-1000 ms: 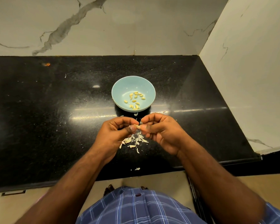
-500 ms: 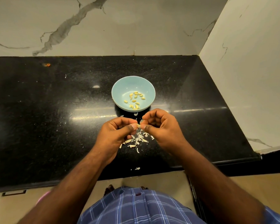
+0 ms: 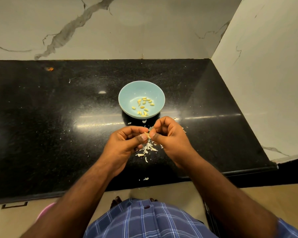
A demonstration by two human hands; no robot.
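This is a home kitchen. A polished black stone worktop (image 3: 58,134) fills a corner, backed by walls (image 3: 136,28) clad in large white slabs veined with grey like marble, with beige floor tiles (image 3: 162,190) below its front edge. Food work shows on it: a small pale blue bowl (image 3: 136,90) holds peeled yellowish seeds (image 3: 142,107), and a scatter of pale husks (image 3: 147,148) lies on the stone just in front of it.
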